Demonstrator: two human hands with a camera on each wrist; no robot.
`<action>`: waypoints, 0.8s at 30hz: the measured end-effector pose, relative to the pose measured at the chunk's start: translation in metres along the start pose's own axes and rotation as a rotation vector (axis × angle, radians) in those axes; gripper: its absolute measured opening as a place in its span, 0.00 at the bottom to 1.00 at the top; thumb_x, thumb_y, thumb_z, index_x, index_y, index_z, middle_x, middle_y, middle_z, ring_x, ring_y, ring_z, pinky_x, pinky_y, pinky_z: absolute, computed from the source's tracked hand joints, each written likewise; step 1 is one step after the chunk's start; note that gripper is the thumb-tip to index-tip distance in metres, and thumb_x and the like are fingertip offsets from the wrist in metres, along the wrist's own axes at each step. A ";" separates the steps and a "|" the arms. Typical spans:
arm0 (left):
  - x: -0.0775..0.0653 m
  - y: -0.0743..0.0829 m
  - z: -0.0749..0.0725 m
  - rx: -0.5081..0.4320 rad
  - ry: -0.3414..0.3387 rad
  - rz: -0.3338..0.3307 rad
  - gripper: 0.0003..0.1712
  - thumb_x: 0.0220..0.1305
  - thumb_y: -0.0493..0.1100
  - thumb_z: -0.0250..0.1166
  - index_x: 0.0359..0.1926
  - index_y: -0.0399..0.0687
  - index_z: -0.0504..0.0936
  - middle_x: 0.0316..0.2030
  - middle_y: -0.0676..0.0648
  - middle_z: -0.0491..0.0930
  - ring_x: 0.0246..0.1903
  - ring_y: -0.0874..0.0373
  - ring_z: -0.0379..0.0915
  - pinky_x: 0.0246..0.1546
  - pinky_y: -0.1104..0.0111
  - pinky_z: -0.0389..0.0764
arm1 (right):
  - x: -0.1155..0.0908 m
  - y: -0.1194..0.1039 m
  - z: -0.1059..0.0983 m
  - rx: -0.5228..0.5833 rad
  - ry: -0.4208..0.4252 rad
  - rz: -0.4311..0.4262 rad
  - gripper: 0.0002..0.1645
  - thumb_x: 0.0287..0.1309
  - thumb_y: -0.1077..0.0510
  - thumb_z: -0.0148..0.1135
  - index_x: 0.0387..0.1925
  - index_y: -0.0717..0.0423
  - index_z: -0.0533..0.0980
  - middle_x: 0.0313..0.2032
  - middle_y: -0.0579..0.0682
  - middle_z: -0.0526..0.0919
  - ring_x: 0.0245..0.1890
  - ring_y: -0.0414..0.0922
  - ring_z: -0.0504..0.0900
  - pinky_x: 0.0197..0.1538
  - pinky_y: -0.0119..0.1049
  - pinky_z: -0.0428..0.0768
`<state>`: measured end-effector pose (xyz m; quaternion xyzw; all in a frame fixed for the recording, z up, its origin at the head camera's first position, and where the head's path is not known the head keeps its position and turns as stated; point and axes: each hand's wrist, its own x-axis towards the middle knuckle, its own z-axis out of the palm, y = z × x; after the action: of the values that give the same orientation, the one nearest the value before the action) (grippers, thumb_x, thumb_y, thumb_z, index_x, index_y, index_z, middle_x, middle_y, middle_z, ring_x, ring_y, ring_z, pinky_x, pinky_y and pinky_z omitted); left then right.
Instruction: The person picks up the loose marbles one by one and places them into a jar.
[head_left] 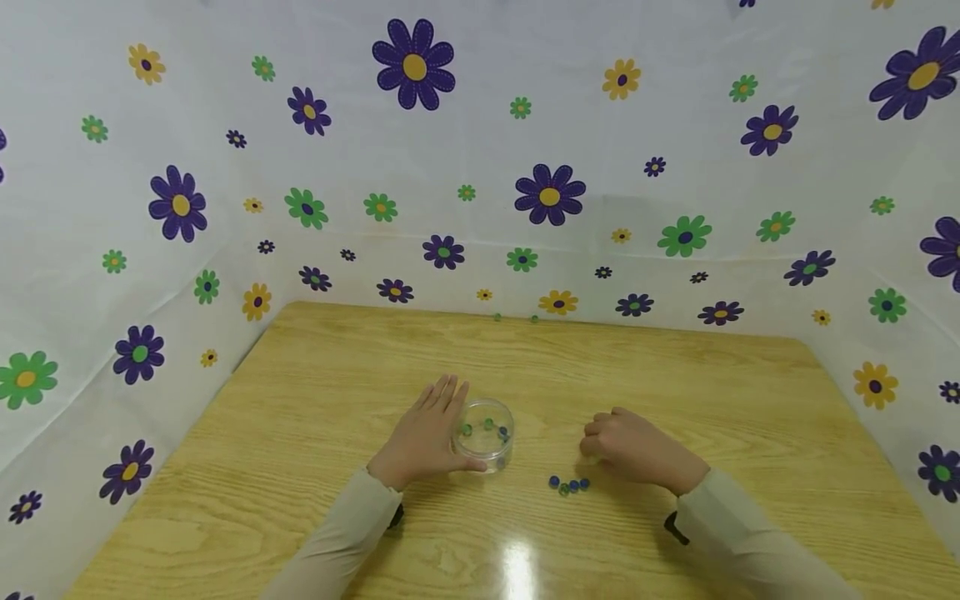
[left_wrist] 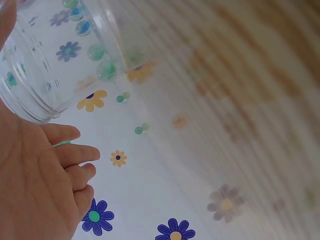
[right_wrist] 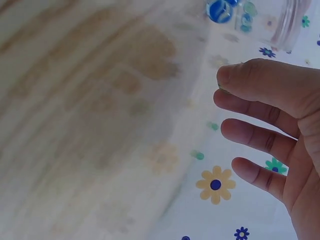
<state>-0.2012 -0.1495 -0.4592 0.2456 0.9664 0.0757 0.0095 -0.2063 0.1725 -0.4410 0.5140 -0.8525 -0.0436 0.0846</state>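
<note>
A clear round jar (head_left: pixel 484 454) stands upright on the table with several green and blue marbles (head_left: pixel 488 424) inside. My left hand (head_left: pixel 423 437) steadies it from the left. The thumb lies across the jar's front and the fingers extend past its side; the jar's rim also shows beside the palm (left_wrist: pixel 35 175) in the left wrist view. To the right, my right hand (head_left: pixel 630 446) is low over the table. Its thumb and index finger pinch a small, mostly hidden green marble (right_wrist: pixel 223 89). Several loose blue and green marbles (head_left: pixel 573 486) lie between the jar and my right hand.
Two green marbles (head_left: pixel 497 317) lie at the table's far edge, against the flowered cloth (head_left: pixel 480 150). That cloth hangs behind and along both sides. The wooden table (head_left: pixel 360 350) has a light glare near the front.
</note>
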 end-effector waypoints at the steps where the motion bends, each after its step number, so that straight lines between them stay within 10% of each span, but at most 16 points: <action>1: 0.000 0.000 0.000 -0.001 0.001 0.000 0.67 0.46 0.77 0.59 0.73 0.36 0.46 0.72 0.34 0.45 0.73 0.44 0.38 0.74 0.54 0.45 | 0.000 0.001 -0.001 -0.005 0.002 0.004 0.11 0.38 0.62 0.74 0.24 0.47 0.79 0.25 0.41 0.79 0.27 0.39 0.74 0.28 0.33 0.72; 24: -0.001 0.001 -0.001 -0.022 0.004 -0.009 0.68 0.45 0.76 0.61 0.72 0.36 0.46 0.72 0.34 0.46 0.73 0.44 0.39 0.73 0.54 0.46 | 0.009 0.015 -0.041 -0.062 0.080 0.079 0.10 0.42 0.60 0.73 0.31 0.50 0.82 0.30 0.44 0.83 0.31 0.42 0.79 0.33 0.38 0.78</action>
<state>-0.2004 -0.1492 -0.4578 0.2410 0.9666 0.0868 0.0108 -0.2155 0.1724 -0.3974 0.4783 -0.8664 -0.0459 0.1361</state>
